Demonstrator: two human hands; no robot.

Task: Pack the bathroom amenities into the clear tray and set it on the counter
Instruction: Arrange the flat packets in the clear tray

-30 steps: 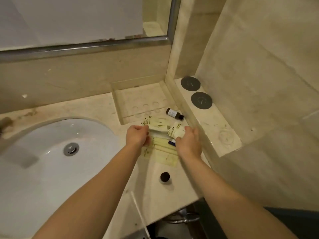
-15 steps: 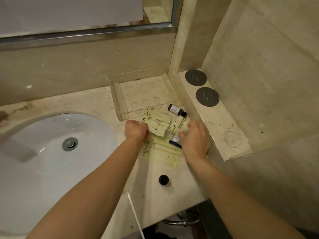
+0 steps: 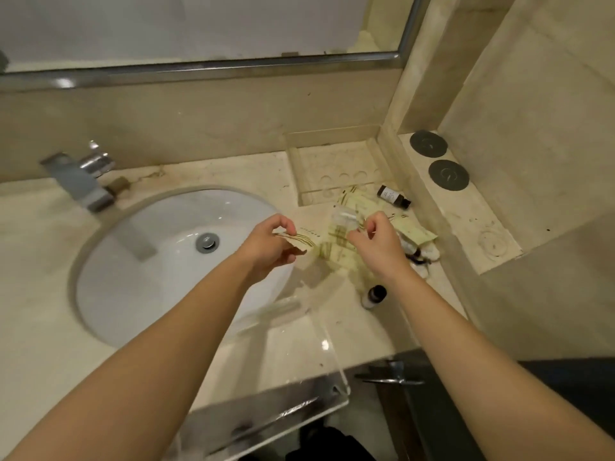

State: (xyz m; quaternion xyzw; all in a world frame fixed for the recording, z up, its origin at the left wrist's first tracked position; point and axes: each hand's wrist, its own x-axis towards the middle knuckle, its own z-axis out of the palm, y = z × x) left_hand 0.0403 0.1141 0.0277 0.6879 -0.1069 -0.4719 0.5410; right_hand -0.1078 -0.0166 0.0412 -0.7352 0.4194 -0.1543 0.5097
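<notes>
Pale yellow amenity packets (image 3: 362, 207) lie in a loose pile on the marble counter, right of the basin. My left hand (image 3: 269, 244) pinches one striped yellow packet (image 3: 301, 239) over the basin's right rim. My right hand (image 3: 376, 247) is over the pile, its fingertips closed on a small blurred packet (image 3: 344, 217). A brown bottle (image 3: 392, 196) lies on its side behind the pile. A small black-capped bottle (image 3: 376, 294) stands in front of it. One clear tray (image 3: 332, 138) with round recesses sits at the back wall. Another clear tray (image 3: 329, 357) overhangs the counter's front edge under my forearms.
The white basin (image 3: 149, 277) and a chrome faucet (image 3: 80, 178) fill the left. A raised marble ledge (image 3: 466, 227) on the right carries two dark round discs (image 3: 448, 174). White items with a dark band (image 3: 424, 254) lie beside the pile. A mirror runs along the back wall.
My left hand has pulled one yellow packet left, away from the pile, and my right hand has risen over the pile. The view swung left, showing the faucet and the front tray.
</notes>
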